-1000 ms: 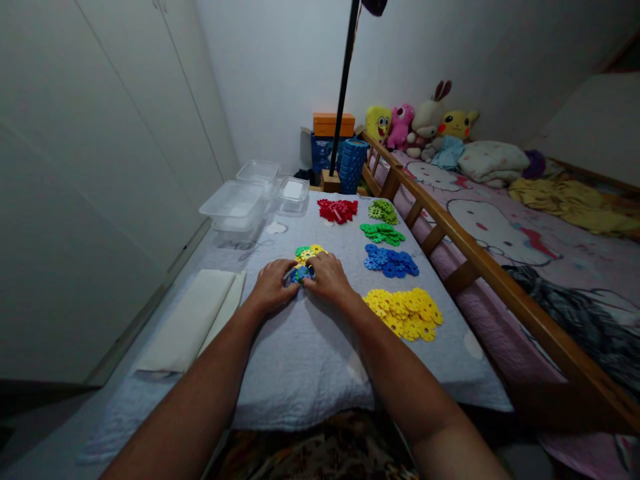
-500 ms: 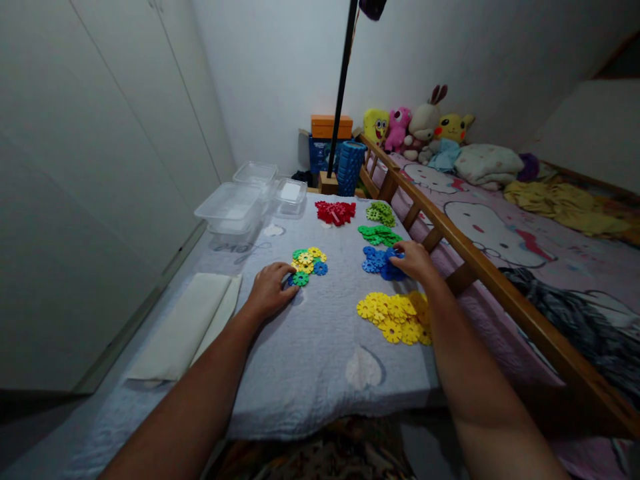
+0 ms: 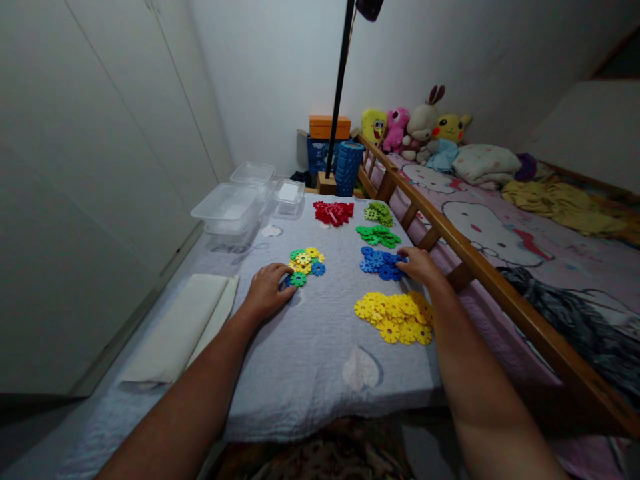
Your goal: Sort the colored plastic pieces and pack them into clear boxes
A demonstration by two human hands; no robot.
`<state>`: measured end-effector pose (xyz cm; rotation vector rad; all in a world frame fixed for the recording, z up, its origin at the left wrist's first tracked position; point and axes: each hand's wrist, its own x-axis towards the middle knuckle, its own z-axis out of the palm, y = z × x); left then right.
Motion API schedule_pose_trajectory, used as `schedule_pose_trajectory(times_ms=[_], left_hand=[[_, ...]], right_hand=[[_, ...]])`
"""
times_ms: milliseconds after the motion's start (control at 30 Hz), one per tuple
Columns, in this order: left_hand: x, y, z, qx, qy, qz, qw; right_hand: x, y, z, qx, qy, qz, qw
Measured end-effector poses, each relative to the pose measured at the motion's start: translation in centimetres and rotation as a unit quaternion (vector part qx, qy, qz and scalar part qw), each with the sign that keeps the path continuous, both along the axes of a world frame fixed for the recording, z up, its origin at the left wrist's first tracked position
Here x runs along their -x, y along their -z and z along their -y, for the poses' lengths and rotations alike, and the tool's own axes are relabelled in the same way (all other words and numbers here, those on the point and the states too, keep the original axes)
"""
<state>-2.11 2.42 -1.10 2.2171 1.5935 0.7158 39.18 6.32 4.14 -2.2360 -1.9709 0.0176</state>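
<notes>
A small mixed heap of yellow, green and blue flower-shaped plastic discs (image 3: 303, 264) lies mid-table. At its near left edge, my left hand (image 3: 269, 288) rests with thumb and curved fingers closed around a blue disc (image 3: 289, 280), mostly hidden. On the right, several blue discs (image 3: 375, 261) form a pile. My right hand (image 3: 418, 264) is at that pile's right edge, finger and thumb apart, fingertips touching the outer discs. Below it spreads a larger pile of yellow discs (image 3: 393, 315). Above sit green discs (image 3: 379, 235), light green discs (image 3: 379, 213) and red discs (image 3: 333, 213).
Clear plastic containers (image 3: 227, 205) stand at the table's back left. A folded cream cloth (image 3: 180, 327) lies at the left. A wooden bed rail (image 3: 440, 223) runs along the right side. Behind the table are a black pole (image 3: 338, 93) and a blue foam roller (image 3: 349, 170).
My right hand has shifted slightly right, towards the outer edge of the blue pile, uncovering more discs. My left hand stays at the mixed heap. The view has shifted a little.
</notes>
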Motion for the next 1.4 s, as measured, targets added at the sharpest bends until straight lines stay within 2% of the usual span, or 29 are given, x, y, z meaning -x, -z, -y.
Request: schedule_pose_trajectory(times_ms=[200, 367, 600, 767, 900, 1033, 1133, 1267, 1400], left_hand=[[0.1, 0.0, 0.0, 0.000, 0.002, 0.002, 1.000], [0.0, -0.2, 0.1, 0.001, -0.002, 0.003, 1.000], [0.1, 0.2, 0.0, 0.000, 0.001, 0.006, 1.000], [0.1, 0.3, -0.1, -0.002, 0.005, -0.002, 1.000], [0.1, 0.2, -0.1, -0.002, 0.001, 0.000, 1.000], [0.0, 0.0, 0.0, -0.001, 0.002, 0.007, 1.000], [0.0, 0.0, 0.0, -0.001, 0.001, 0.007, 1.000], [0.1, 0.2, -0.1, -0.002, -0.006, 0.001, 1.000], [0.1, 0.3, -0.1, -0.006, -0.003, 0.003, 1.000]], right_hand=[[3.9, -0.9, -0.3, 0.017, -0.043, 0.038, 0.998], [7.7, -0.6, -2.1, 0.069, -0.096, 0.063, 0.991], [9.0, -0.2, -3.5, 0.101, -0.092, 0.078, 0.988], [8.9, -0.4, -3.2, 0.089, -0.103, 0.059, 0.989], [10.1, -0.9, -2.6, 0.051, -0.126, 0.038, 0.990], [13.0, -1.0, -1.7, 0.047, -0.229, -0.016, 0.972], [15.6, -0.4, -1.1, 0.063, -0.293, -0.041, 0.953], [18.2, 0.8, -0.4, 0.063, -0.295, -0.027, 0.953], [19.4, 1.2, 0.2, 0.058, -0.270, -0.015, 0.961]])
